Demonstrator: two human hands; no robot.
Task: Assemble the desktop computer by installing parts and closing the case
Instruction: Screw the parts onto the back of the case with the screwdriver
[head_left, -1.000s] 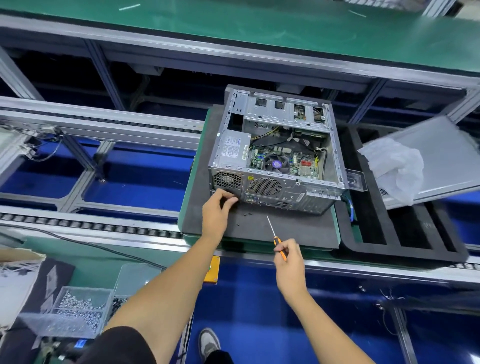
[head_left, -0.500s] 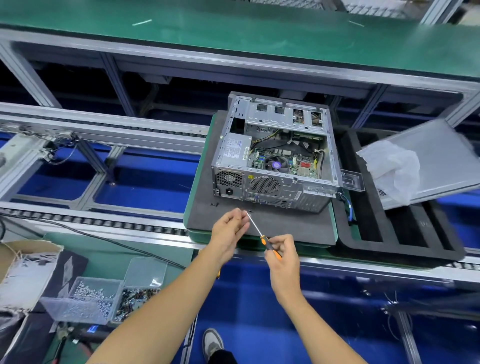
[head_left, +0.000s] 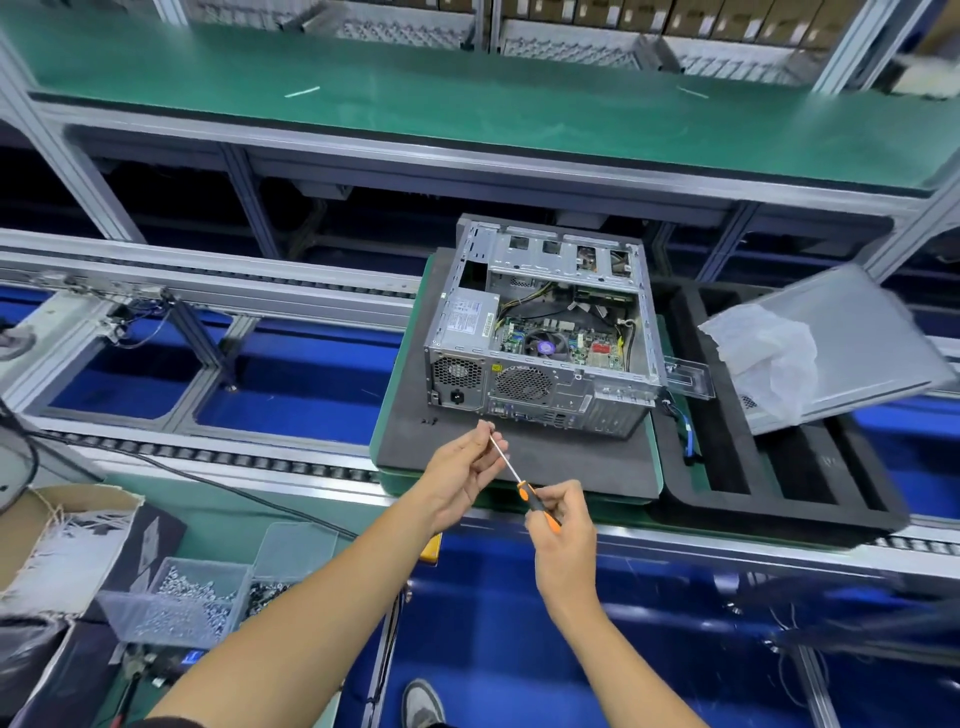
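An open grey computer case (head_left: 543, 332) lies on a black foam pad (head_left: 519, 462), its rear panel facing me and the motherboard showing inside. My right hand (head_left: 563, 535) grips the orange handle of a small screwdriver (head_left: 511, 470). My left hand (head_left: 465, 473) pinches at the screwdriver's tip with thumb and forefinger; whether a screw sits between them is too small to tell. Both hands hover just in front of the case. The grey side panel (head_left: 852, 338) leans on a black foam tray (head_left: 779, 483) at the right, with a white plastic bag (head_left: 763, 348) on it.
A few loose screws (head_left: 428, 421) lie on the pad by the case's rear left corner. Clear bins of screws (head_left: 176, 597) stand at the lower left beside a cardboard box (head_left: 67, 525). Roller conveyor rails (head_left: 208, 457) run left to right. A green shelf (head_left: 467, 98) spans the back.
My left hand left the pad by the case's rear corner and came to the screwdriver tip. My right hand lifted the screwdriver a little toward it. The camera view shifted.
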